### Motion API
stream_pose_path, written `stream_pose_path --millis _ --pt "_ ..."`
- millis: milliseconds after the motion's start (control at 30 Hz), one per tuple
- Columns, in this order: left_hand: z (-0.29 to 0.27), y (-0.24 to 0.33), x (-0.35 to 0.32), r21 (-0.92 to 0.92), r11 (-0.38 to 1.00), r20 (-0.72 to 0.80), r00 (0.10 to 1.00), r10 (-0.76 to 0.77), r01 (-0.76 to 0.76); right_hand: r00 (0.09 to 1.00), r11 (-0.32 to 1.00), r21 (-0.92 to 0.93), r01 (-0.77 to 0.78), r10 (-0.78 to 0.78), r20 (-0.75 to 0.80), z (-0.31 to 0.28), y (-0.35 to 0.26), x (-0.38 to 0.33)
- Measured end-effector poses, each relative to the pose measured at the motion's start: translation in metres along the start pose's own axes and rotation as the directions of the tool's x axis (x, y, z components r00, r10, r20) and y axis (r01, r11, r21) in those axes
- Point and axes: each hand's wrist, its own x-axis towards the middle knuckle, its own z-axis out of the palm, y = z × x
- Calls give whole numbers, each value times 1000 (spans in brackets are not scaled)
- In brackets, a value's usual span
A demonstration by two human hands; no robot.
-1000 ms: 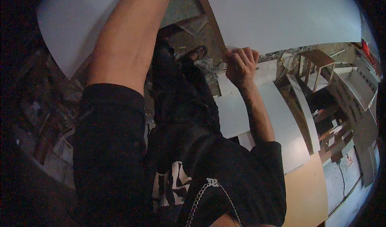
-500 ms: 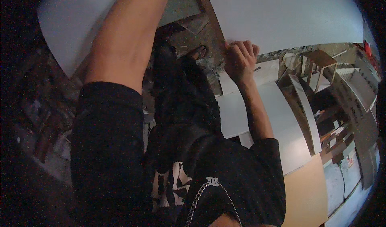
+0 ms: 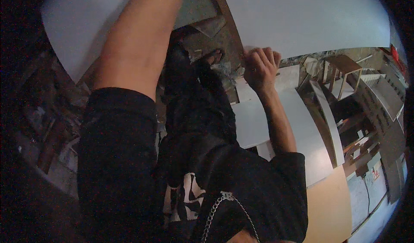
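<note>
A large white panel [image 3: 310, 17] fills the upper right, with a brown edge along its left side. At the panel's near left corner is my right hand [image 3: 262, 68], closed, knuckles up and fingers curled at the edge. Its fingertips are hidden, and so is the corner under it. My left arm [image 3: 133, 49] reaches up past the upper edge of the picture, so my left hand is out of view. Behind that arm stands another pale panel [image 3: 75, 23] at the upper left.
Below my right forearm lie white boards [image 3: 284, 126] and a tan board [image 3: 327, 204]. A small brown-topped stand [image 3: 345, 64] and a slatted crate [image 3: 384, 92] are at the right. Scraps litter the floor near my foot [image 3: 212, 57]. The left side is dark.
My right hand has shifted slightly down and to the right at the panel's corner. My left arm has moved a little to the right. The large panel looks nearly unmoved.
</note>
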Motion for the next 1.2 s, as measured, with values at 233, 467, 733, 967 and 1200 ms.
stream_pose_path --millis 233,467,733,967,1200 --pt "16 -4 -1 -94 996 -36 999 1 -5 999 999 -22 45 -45 7 3 2 0" --pt "-1 14 0 -32 999 57 998 24 -22 998 1000 0 29 -28 -64 9 9 32" --pt "-3 -1 0 -9 1000 27 999 -26 26 997 999 6 53 -54 49 -5 5 5" --pt "10 -7 -1 -43 999 -58 998 -31 28 996 999 10 51 -52 77 -9 5 -5" --pt "5 3 1 -83 996 -63 998 22 -27 998 998 -20 57 -56 36 -5 7 29"
